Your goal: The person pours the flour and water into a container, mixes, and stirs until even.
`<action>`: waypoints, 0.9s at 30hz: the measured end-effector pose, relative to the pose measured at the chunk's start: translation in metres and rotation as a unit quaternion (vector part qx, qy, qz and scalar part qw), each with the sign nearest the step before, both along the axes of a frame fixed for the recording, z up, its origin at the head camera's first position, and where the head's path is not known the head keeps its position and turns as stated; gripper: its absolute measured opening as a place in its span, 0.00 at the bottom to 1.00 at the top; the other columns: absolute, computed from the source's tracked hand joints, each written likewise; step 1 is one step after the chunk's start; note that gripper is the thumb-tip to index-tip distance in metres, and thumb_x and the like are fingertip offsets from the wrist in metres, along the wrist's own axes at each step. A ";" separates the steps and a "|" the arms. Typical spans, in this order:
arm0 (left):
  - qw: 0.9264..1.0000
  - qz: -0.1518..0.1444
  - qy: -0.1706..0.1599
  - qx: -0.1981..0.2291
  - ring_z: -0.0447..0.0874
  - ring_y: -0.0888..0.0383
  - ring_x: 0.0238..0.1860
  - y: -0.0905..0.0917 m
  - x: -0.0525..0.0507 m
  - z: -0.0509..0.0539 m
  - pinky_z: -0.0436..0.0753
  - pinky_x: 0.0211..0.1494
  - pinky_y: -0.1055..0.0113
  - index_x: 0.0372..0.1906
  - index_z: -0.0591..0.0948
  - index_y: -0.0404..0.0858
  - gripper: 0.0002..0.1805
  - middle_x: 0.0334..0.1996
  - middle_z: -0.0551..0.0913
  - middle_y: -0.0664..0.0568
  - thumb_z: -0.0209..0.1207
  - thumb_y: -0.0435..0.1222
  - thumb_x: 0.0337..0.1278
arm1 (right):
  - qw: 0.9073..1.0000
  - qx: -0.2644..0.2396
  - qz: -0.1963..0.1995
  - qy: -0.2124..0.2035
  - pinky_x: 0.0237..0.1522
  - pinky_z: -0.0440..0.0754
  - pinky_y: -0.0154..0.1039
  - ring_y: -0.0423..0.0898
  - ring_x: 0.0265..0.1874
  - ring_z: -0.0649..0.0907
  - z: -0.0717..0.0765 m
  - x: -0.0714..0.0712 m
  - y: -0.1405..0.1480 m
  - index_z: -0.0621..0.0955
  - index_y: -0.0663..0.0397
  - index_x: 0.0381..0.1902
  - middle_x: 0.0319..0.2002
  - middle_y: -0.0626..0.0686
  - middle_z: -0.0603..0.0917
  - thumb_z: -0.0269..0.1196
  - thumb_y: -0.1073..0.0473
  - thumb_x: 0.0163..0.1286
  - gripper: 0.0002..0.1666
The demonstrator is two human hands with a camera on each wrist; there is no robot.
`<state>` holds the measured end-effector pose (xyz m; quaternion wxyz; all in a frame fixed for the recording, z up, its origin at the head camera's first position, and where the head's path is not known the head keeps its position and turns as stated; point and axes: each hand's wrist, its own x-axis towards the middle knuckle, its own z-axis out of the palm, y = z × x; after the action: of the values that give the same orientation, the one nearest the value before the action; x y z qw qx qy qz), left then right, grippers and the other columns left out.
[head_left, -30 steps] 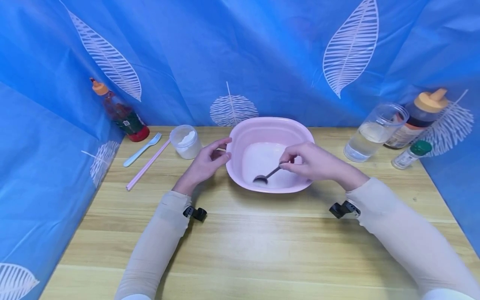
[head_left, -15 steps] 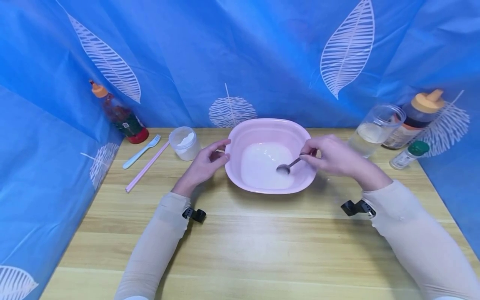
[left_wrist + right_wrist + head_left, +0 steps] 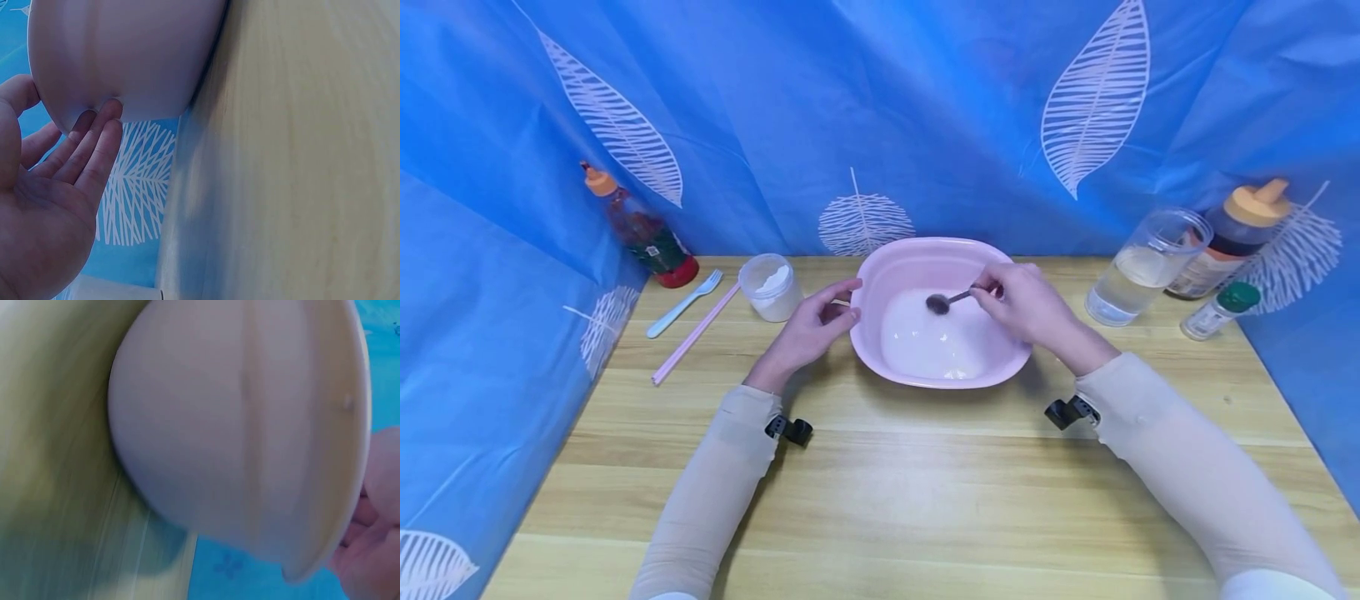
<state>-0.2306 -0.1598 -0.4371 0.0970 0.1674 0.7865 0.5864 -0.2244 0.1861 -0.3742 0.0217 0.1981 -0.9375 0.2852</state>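
Observation:
A pink bowl (image 3: 943, 382) with a white, shiny layer in its bottom stands near the back of the table. My left hand (image 3: 803, 333) holds its left rim; in the left wrist view the hand's (image 3: 56, 187) thumb touches the rim and several fingertips lie against the outer wall (image 3: 137, 56). My right hand (image 3: 1028, 308), over the bowl's right side, pinches the handle of a dark spoon (image 3: 937, 304). The spoon's head is over the white contents, towards the back. In the right wrist view the bowl's wall (image 3: 200, 425) hides the spoon, and part of the hand (image 3: 375, 550) shows.
Left of the bowl are a jar of white powder (image 3: 772, 296), a pink stick (image 3: 696, 333), a light blue fork (image 3: 683, 305) and a red sauce bottle (image 3: 655, 242). On the right stand a clear cup of liquid (image 3: 1131, 279), a dark bottle (image 3: 1217, 250) and a green-capped shaker (image 3: 1217, 312).
My right hand and the spoon moved right across the bowl, then back left and towards its far side. My left hand has stayed at the left rim.

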 end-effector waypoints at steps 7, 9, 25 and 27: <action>1.000 -0.001 0.001 0.001 0.86 0.42 0.61 -0.001 0.000 0.000 0.87 0.56 0.72 0.80 0.71 0.37 0.31 0.64 0.81 0.35 0.61 0.35 0.78 | 0.999 -0.002 -0.026 0.019 0.41 0.85 0.48 0.56 0.37 0.87 -0.007 -0.003 0.011 0.89 0.64 0.43 0.38 0.62 0.91 0.66 0.63 0.77 0.08; 1.000 -0.002 0.002 0.003 0.87 0.42 0.61 -0.001 0.000 -0.001 0.87 0.57 0.72 0.80 0.71 0.37 0.31 0.64 0.80 0.34 0.61 0.34 0.78 | 1.000 -0.006 -0.012 0.010 0.43 0.84 0.47 0.55 0.38 0.87 -0.009 -0.002 0.006 0.89 0.62 0.43 0.39 0.61 0.91 0.66 0.63 0.77 0.08; 1.000 -0.004 -0.002 0.002 0.86 0.40 0.62 0.000 0.001 0.002 0.86 0.56 0.72 0.80 0.71 0.38 0.31 0.64 0.80 0.35 0.61 0.35 0.78 | 0.983 -0.043 0.162 -0.071 0.42 0.77 0.37 0.42 0.35 0.81 0.001 0.026 0.003 0.91 0.47 0.36 0.36 0.48 0.92 0.72 0.62 0.74 0.05; 1.000 -0.004 -0.003 0.003 0.86 0.40 0.62 0.000 0.001 0.002 0.86 0.56 0.72 0.80 0.71 0.37 0.31 0.64 0.80 0.34 0.61 0.35 0.78 | 0.984 -0.046 0.164 -0.061 0.42 0.78 0.37 0.42 0.35 0.81 -0.001 0.025 0.002 0.91 0.47 0.37 0.35 0.48 0.92 0.72 0.62 0.74 0.05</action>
<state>-0.2297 -0.1596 -0.4353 0.1009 0.1691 0.7840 0.5887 -0.1994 0.1878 -0.3750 -0.0732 0.3303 -0.8778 0.3392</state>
